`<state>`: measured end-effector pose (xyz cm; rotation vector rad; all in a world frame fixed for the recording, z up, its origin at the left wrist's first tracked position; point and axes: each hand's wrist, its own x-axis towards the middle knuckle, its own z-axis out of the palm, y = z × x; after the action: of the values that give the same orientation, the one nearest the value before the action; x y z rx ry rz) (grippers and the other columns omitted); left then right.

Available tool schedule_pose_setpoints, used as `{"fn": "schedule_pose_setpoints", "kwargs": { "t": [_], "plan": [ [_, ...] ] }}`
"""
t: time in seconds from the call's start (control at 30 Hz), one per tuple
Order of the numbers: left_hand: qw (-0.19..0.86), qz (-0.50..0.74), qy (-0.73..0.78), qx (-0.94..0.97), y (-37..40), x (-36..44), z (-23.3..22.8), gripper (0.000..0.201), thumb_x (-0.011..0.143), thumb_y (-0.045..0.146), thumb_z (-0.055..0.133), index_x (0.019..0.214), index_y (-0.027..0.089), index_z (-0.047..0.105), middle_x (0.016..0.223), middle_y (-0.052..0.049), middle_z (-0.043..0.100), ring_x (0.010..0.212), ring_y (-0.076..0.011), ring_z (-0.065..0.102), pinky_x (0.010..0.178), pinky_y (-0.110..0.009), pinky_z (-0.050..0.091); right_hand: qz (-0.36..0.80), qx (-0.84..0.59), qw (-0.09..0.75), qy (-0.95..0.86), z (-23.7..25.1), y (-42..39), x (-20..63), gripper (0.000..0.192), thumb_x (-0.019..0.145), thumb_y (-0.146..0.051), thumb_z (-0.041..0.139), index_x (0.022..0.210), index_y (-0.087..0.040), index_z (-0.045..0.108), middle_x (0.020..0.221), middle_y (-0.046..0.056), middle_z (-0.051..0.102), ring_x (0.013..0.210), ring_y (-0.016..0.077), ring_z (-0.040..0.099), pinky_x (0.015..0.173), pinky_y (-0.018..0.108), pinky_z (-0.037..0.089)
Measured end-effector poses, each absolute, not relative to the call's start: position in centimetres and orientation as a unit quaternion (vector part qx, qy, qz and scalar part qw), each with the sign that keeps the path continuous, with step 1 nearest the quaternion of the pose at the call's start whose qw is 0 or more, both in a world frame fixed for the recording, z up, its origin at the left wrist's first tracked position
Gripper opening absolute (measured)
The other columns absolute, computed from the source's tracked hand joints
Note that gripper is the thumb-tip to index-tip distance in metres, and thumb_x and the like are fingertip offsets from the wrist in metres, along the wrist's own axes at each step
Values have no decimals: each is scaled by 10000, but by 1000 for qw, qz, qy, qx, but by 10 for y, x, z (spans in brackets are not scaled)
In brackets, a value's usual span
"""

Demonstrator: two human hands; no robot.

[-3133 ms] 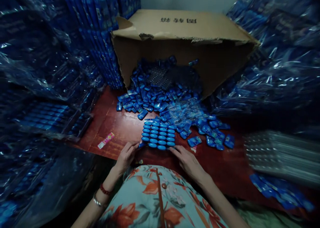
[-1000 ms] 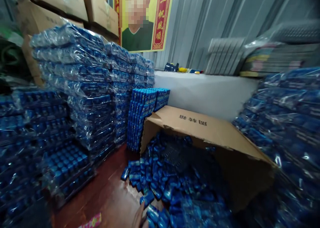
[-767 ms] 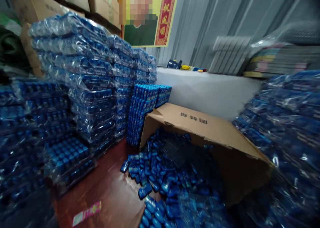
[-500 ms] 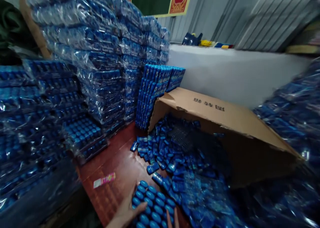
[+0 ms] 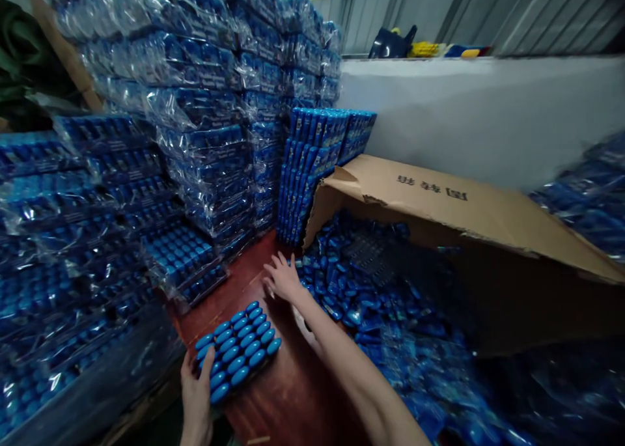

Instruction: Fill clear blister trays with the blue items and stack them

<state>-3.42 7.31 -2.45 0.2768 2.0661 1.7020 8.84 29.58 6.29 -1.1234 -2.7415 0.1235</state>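
1. Holding the filled tray [image 5: 237, 348] by its near left corner, the left hand [image 5: 196, 389] gripped the edge with the fingers wrapped up over the rim. The tray lay flat on the red-brown table [image 5: 288, 394], at the near left, just in front of the wrapped stacks [image 5: 161, 172].
2. The right hand [image 5: 282, 278] was stretched forward, fingers spread and unclenched, holding nothing. It rested at the near edge of the loose blue pieces [image 5: 371, 290], and whether the fingertips touched them could not be told through the blur.
3. In judgement, the tray needed to stay level and supported from below, since its contents sat in open rows and would probably shift if it tipped. Gathering loose pieces a few at a time would suit the small, slippery shapes.
4. The tray's contents were smooth, glossy, rounded oblong capsules in bright blue, set in neat parallel rows.
5. The loose pieces spilled from a cardboard box [image 5: 439, 198] lying on its side, matte brown, with a torn, ragged flap.
6. The wrapped stacks were covered in crinkled clear film that caught the light. An unwrapped block [image 5: 317, 153] of upright blue pieces stood between the stacks and the box.
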Motion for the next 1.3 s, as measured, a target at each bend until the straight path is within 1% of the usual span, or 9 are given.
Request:
{"fn": "schedule_pose_setpoints", "kwargs": {
  "t": [0.07, 0.17, 0.37, 0.5, 0.73, 0.93, 1.03, 1.2, 1.3],
  "plan": [
    [235, 627, 740, 67, 74, -29, -24, 673, 760, 556, 565, 1320, 236, 373, 1237, -101, 549, 1078, -244, 602, 897, -371, 511, 34, -382, 65, -921, 59, 321, 74, 383, 880, -394, 495, 1184, -178, 577, 1344, 140, 479, 1299, 324, 308, 1044, 600, 163],
    [225, 639, 735, 43, 82, -24, -23, 726, 780, 573, 527, 1383, 264, 264, 1335, -101, 469, 1180, -253, 531, 922, -367, 493, 27, -396, 37, -917, 45, 333, 74, 375, 876, -387, 488, 1103, -113, 607, 1193, 187, 566, 1155, 334, 446, 959, 589, 291],
    [185, 664, 720, 78, 128, -30, -24, 707, 812, 537, 506, 1393, 230, 247, 1371, -115, 420, 1262, -246, 443, 1045, -390, 373, 6, -372, 29, -928, 25, 293, 118, 333, 899, -317, 421, 1139, -141, 571, 1191, 144, 565, 1101, 285, 473, 954, 496, 340],
    [137, 614, 771, 101, 187, -28, -15, 570, 867, 488, 410, 1344, 196, 298, 1336, -153, 422, 1279, -252, 408, 1073, -431, 313, -5, -357, 33, -934, 19, 262, 143, 331, 901, -285, 422, 1177, -170, 565, 1352, 114, 469, 1220, 287, 396, 1050, 522, 243],
    [171, 575, 796, 78, 294, 1, 10, 546, 900, 416, 331, 1355, 127, 245, 1379, -281, 256, 1350, -384, 250, 1031, -602, 246, -4, -329, 60, -943, 12, 241, 160, 383, 899, -260, 425, 1263, -191, 518, 1471, 54, 340, 1377, 323, 172, 1078, 640, 97],
    [245, 529, 804, 118, 323, 20, 23, 550, 957, 376, 90, 1395, 51, 23, 1417, -374, 16, 1347, -460, 159, 996, -636, 227, 21, -326, 74, -942, 26, 213, 157, 430, 859, -256, 500, 1279, -164, 494, 1472, 110, 327, 1396, 311, 116, 1093, 620, 72],
    [279, 518, 791, 167, 314, 13, 23, 566, 956, 379, 28, 1402, 32, -16, 1433, -355, 4, 1358, -443, 101, 1029, -589, 201, 41, -339, 94, -935, 36, 189, 159, 419, 845, -206, 500, 1261, -163, 502, 1448, 124, 364, 1392, 297, 145, 1097, 608, 80],
    [267, 526, 768, 250, 265, 9, 6, 645, 938, 408, 278, 1431, 108, -11, 1497, -255, 33, 1403, -347, 66, 1113, -529, 124, 57, -387, 185, -901, 43, 146, 196, 356, 888, -206, 437, 1233, -226, 523, 1385, 73, 462, 1368, 227, 236, 1117, 572, 73],
    [294, 520, 708, 376, 221, 24, -13, 646, 890, 369, 434, 1431, 151, 157, 1482, -172, 233, 1379, -262, 238, 1129, -431, 204, 6, -510, 236, -827, 40, 128, 244, 373, 900, -171, 393, 1248, -218, 515, 1369, 92, 470, 1362, 244, 247, 1097, 593, 106]
  ]
}}
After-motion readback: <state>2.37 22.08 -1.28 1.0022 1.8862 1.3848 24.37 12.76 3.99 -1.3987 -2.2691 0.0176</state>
